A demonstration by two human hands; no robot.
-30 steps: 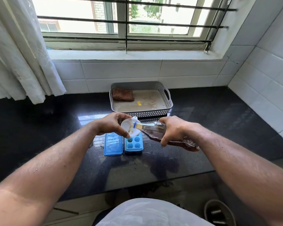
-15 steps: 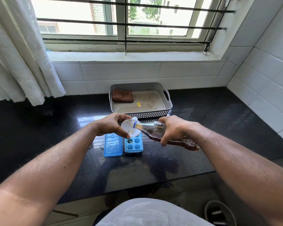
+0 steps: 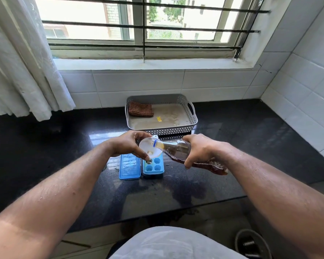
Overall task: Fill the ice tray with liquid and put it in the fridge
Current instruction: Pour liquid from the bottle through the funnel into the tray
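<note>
Blue tray (image 3: 156,166) sits on black counter (image 3: 251,146), near the front edge, long side running away from the viewer. Its far end is hidden under the funnel (image 3: 149,147). Four near cells show: three read pale blue, and the one at the funnel's spout looks dark.

Lid (image 3: 129,168), blue, lies flat just left of the tray, parallel to it. Wet patches on the counter beside it.

Left hand (image 3: 126,145): fingers curled round the rim of the whitish funnel, thumb on the near edge, holding it over the tray's left column.

Right hand (image 3: 200,148): wrapped round the middle of a clear bottle (image 3: 178,152), thumb underneath. Bottle lies nearly on its side, neck pointing left, mouth inside the funnel's bowl. Brown liquid fills the lower part of its body and reaches the neck. Cannot tell whether liquid is running.

Grey basket (image 3: 193,112) stands behind the hands, near the tiled wall, with a checked brown cloth (image 3: 140,108) in its far left corner. White curtain (image 3: 26,71) hangs at left of the barred window (image 3: 138,25).
</note>
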